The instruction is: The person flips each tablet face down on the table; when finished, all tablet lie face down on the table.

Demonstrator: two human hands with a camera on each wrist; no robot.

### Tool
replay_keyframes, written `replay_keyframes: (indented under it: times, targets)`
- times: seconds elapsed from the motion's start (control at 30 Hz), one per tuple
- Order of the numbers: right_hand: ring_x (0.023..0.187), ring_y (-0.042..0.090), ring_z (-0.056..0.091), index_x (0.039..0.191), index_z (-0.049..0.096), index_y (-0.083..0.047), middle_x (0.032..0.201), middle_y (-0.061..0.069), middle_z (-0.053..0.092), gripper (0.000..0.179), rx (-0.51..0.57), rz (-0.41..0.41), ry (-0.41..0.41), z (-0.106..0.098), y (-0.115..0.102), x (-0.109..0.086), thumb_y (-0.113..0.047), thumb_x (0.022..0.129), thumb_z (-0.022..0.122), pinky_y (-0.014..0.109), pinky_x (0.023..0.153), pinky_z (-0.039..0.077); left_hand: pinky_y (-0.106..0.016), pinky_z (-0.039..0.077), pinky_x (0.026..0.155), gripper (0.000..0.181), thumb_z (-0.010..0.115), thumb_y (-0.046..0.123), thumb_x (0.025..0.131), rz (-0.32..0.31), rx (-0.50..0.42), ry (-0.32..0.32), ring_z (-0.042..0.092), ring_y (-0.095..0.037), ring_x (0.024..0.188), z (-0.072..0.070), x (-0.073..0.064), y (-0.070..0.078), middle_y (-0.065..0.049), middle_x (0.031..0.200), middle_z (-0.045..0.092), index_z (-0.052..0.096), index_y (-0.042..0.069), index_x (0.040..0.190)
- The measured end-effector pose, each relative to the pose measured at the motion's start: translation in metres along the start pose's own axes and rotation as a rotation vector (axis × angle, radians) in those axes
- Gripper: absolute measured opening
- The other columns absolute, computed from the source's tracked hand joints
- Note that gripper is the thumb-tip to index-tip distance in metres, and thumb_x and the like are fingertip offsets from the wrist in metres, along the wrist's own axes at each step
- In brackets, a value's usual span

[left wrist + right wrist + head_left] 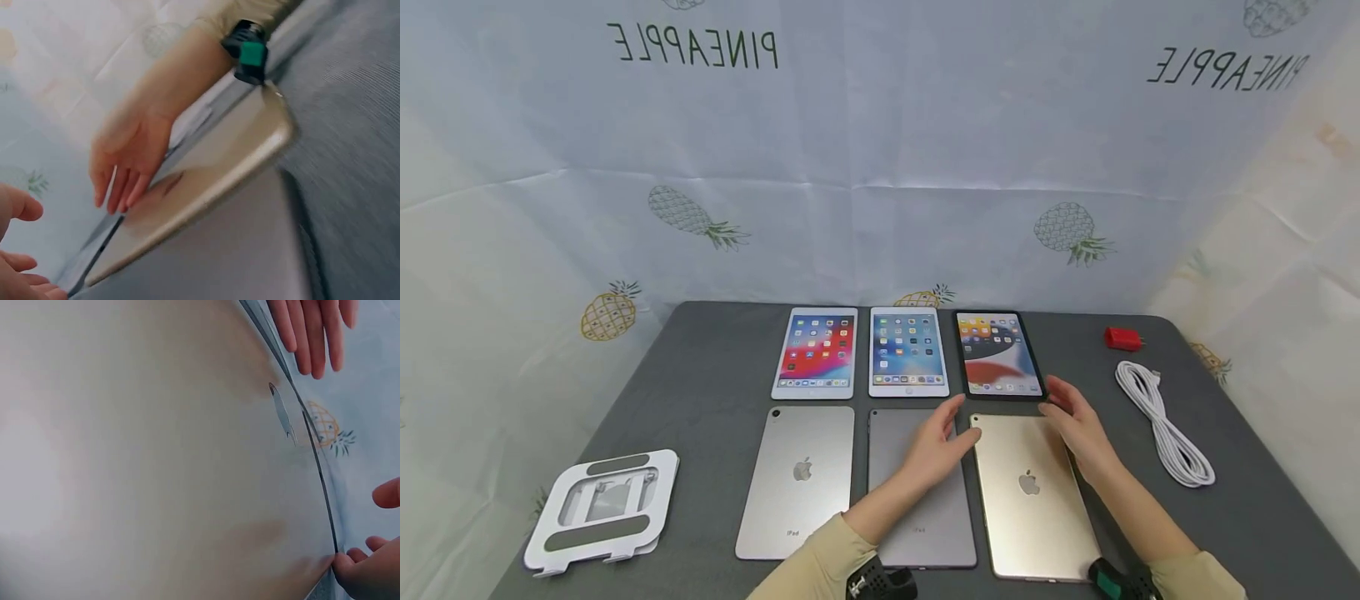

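A gold tablet (pixel 1033 500) lies back side up at the near right of the table. My right hand (pixel 1077 429), fingers loosely bent, is at its far right corner. In the right wrist view this hand (pixel 375 569) meets the tablet's (pixel 156 456) edge; whether it touches is unclear. My left hand (pixel 936 446) hovers at the gold tablet's far left corner, partly covering a dark grey tablet (pixel 925 517), its fingers apart and holding nothing. In the left wrist view the right hand (pixel 134 153) reaches over the gold tablet (pixel 206 162), fingers pointing down.
Three tablets with lit screens stand in the far row: one white (pixel 816 354), another white (pixel 910 354), one black-rimmed (pixel 1000 354). A silver tablet (pixel 801 483) lies left. A white folding stand (pixel 602 508) sits far left. At right are a red charger plug (pixel 1123 338) and coiled white cable (pixel 1165 425).
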State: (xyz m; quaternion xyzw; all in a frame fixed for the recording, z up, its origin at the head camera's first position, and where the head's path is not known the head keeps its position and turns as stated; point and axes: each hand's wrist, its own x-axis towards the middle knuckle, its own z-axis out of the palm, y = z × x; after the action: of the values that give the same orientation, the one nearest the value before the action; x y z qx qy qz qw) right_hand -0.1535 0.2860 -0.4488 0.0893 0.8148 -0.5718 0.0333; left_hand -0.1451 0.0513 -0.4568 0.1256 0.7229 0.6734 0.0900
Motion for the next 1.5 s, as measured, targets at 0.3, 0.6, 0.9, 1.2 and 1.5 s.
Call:
replay_keyframes:
  times: [0.3, 0.6, 0.9, 1.2, 1.5]
  targets:
    - [0.144, 0.041, 0.015, 0.155, 0.010, -0.001, 0.158, 0.025, 0.015, 0.068, -0.023, 0.005, -0.032, -0.004, -0.001, 0.014, -0.014, 0.101, 0.049, 0.055, 0.113, 0.022, -0.043, 0.029, 0.113, 0.063, 0.065, 0.011, 0.088, -0.078, -0.130, 0.112, 0.032, -0.034, 0.140, 0.026, 0.026, 0.002, -0.021, 0.149, 0.040, 0.040, -0.005, 0.144]
    - [0.144, 0.046, 0.007, 0.154, 0.001, 0.001, 0.158, 0.029, 0.006, 0.076, -0.094, 0.020, -0.121, -0.006, -0.005, 0.022, -0.020, 0.101, 0.051, 0.061, 0.112, 0.018, -0.047, 0.026, 0.114, 0.071, 0.066, 0.016, 0.087, -0.120, -0.146, 0.121, 0.028, -0.035, 0.142, 0.035, 0.036, 0.000, -0.019, 0.151, 0.037, 0.035, -0.004, 0.147]
    - [0.143, 0.048, -0.001, 0.151, -0.013, 0.003, 0.157, 0.031, -0.009, 0.083, -0.114, 0.042, -0.222, -0.004, -0.015, 0.026, -0.022, 0.102, 0.049, 0.066, 0.110, 0.014, -0.048, 0.024, 0.114, 0.070, 0.065, 0.017, 0.088, -0.201, -0.199, 0.123, 0.028, -0.036, 0.141, 0.035, 0.043, 0.004, -0.021, 0.152, 0.035, 0.034, -0.004, 0.147]
    - [0.146, 0.040, 0.000, 0.154, -0.006, 0.000, 0.160, 0.024, -0.006, 0.074, 0.112, 0.118, -0.139, -0.006, -0.025, 0.027, -0.021, 0.103, 0.043, 0.055, 0.117, 0.006, -0.047, 0.021, 0.116, 0.068, 0.064, 0.015, 0.088, -0.253, -0.308, 0.081, 0.023, -0.039, 0.143, 0.025, 0.048, 0.005, -0.023, 0.151, 0.034, 0.035, -0.009, 0.145]
    - [0.145, 0.035, 0.005, 0.156, 0.001, -0.004, 0.162, 0.018, -0.002, 0.067, 0.293, 0.213, -0.062, -0.009, -0.029, 0.032, -0.021, 0.104, 0.039, 0.041, 0.119, 0.011, -0.046, 0.021, 0.116, 0.064, 0.063, 0.017, 0.090, -0.269, -0.300, 0.041, 0.024, -0.038, 0.143, 0.019, 0.047, 0.004, -0.022, 0.152, 0.034, 0.038, -0.007, 0.144]
